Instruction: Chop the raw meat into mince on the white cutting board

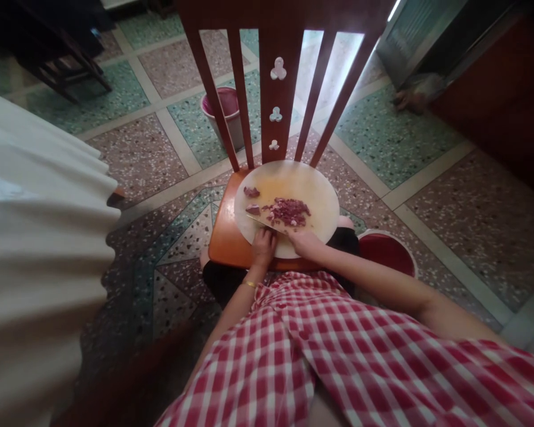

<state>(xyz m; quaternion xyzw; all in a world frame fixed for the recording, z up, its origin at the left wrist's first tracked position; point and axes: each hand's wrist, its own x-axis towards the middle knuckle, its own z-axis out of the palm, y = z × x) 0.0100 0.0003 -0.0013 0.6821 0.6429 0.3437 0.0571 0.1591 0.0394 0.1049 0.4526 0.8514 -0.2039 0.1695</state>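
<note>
Over the board (326,198), your right hand (305,244) clamps the knife (267,223); left hand (263,244), grip unclear, sits close: a slip could cut it.

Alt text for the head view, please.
A person's right hand holds a knife at a round board bearing what looks like chopped meat, the left hand close to the blade. The board rests on a wooden chair; a bucket stands beyond the chair's back.
</note>
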